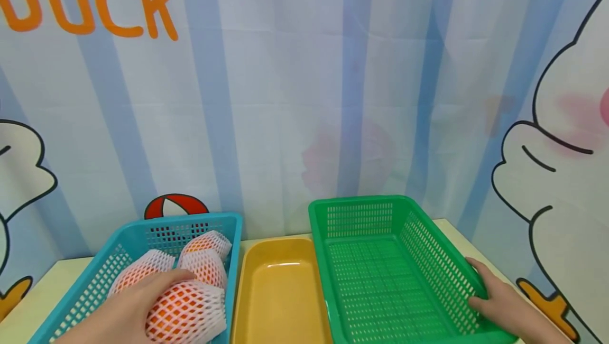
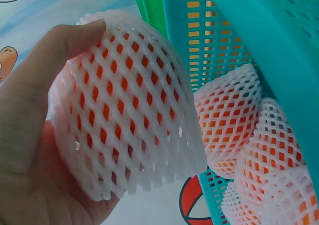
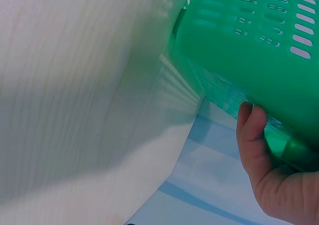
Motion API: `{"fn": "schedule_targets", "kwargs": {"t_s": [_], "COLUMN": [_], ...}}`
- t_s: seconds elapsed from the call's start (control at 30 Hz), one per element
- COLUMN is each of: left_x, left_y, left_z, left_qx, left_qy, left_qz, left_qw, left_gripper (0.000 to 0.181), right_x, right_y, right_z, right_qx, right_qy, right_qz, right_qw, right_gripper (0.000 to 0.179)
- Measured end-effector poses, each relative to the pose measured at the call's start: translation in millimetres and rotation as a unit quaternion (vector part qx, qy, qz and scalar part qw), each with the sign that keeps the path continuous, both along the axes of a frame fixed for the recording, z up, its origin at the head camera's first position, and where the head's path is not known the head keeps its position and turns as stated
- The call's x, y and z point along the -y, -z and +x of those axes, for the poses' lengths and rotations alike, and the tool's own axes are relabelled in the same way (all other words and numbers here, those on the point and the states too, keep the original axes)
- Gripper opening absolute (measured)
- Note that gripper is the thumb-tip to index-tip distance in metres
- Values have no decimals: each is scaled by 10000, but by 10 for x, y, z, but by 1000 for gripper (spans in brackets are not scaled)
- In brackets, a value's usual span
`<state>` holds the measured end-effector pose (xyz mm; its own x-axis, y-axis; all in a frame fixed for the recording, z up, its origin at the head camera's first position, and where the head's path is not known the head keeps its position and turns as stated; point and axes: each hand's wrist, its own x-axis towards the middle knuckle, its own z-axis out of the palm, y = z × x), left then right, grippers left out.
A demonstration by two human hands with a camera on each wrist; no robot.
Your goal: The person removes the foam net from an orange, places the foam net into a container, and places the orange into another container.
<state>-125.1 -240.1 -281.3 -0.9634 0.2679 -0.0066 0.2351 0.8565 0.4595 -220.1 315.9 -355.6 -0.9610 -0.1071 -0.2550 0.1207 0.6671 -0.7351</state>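
Observation:
My left hand (image 1: 125, 303) holds a round orange-red fruit (image 1: 183, 309) wrapped in a white foam net, at the near side of the blue basket (image 1: 101, 262). In the left wrist view the thumb presses on the netted fruit (image 2: 127, 110) from one side, and most of the fingers are hidden behind it. Other netted fruits (image 2: 227, 118) lie inside the basket. At the right, my right hand (image 1: 504, 299) grips the rim of the green basket (image 1: 383, 280), which has nothing in it. The right wrist view shows curled fingers (image 3: 251, 130) against that basket's outer side.
A yellow tray (image 1: 280, 301) sits between the two baskets. All three stand on a pale table (image 1: 66, 275). A striped curtain (image 1: 285, 95) with duck drawings hangs directly behind the table and along the right side.

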Motion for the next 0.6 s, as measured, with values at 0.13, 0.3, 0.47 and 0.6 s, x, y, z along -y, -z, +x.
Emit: {"fn": "schedule_targets", "kwargs": {"t_s": [0.13,0.3,0.47,0.6], "left_x": [-92,-123,-137,-206], "left_y": [-20,3,-18,-66], "left_z": [-20,-59,-87,-81], "left_qx": [106,-74,7,178], "left_qy": [-153,-16,-68,-89], "left_qz": [41,27,98,292], "left_qw": [9998,10000,9999,9994], "left_gripper": [88,85,86,85], "right_x": [-41,-44,3,10], "right_y": [-18,-36,-37,-34], "right_z": [13,18,35,30], "right_qx": [-28,-11,-27,-66], "right_qy": [23,33,107,136], "right_qz": [23,-39,-88,-22], "right_qw": [10000,10000,9999,9999], "right_gripper": [75,75,74,73]}}
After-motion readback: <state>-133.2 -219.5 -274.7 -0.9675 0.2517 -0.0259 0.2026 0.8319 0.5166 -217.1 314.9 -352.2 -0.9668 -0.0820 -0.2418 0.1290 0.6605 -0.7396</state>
